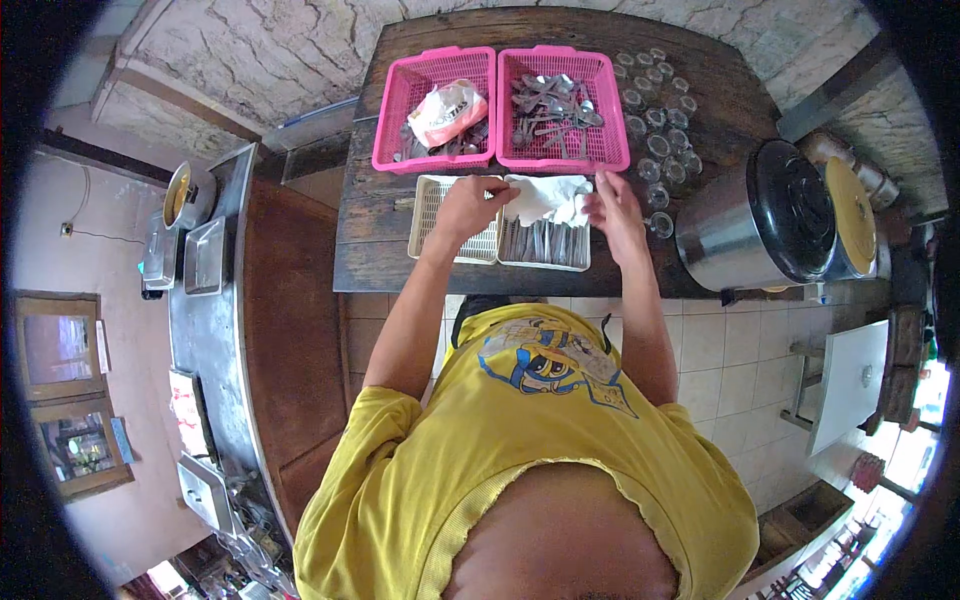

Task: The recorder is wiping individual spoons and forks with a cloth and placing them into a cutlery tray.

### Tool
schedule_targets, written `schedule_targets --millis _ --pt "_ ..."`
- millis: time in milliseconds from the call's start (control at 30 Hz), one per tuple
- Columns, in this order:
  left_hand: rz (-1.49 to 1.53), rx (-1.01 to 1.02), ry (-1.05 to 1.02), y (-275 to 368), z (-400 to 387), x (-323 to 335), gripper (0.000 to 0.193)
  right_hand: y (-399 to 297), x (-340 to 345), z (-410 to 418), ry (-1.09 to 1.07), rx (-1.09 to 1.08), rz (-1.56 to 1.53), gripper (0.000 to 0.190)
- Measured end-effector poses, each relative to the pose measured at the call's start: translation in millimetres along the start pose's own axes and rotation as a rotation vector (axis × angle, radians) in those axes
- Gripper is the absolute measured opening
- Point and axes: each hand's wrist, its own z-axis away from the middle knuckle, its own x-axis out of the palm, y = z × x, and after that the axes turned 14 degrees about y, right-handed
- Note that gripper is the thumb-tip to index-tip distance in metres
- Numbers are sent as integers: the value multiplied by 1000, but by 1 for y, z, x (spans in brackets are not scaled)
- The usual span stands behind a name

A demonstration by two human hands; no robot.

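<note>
My left hand (471, 206) has thumb and forefinger pinched together at the left edge of a crumpled white tissue (547, 196). At the tissue's right edge is my right hand (619, 214), its fingertips against the paper; whether they grip it is unclear. The tissue covers the far part of a cream plastic basket (545, 264), where metal cutlery (544, 241) lies lengthwise. Beside it on the left, a second cream basket (431, 217) shows a bare slatted floor, partly hidden by my left hand and wrist.
Behind stand two pink plastic baskets: one (381, 142) holds a tissue pack (448, 112) over cutlery, the other (621, 135) loose spoons and forks (555, 109). Several glasses (660, 146) stand right on the dark wooden table (375, 262), near a large lidded metal pot (720, 225).
</note>
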Motion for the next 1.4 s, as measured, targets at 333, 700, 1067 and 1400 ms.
schedule_targets --millis 333,700,1067,1400 --pt "44 200 40 16 1 10 32 8 7 32 -676 780 -698 126" --pt "217 50 -246 38 0 -6 26 31 7 -6 -699 748 -620 90" --pt "168 -82 -464 22 -3 -4 32 -4 37 -46 -1035 1 263 41" --pt "213 -145 -491 -16 -1 12 31 -34 60 -20 -964 -265 429 40"
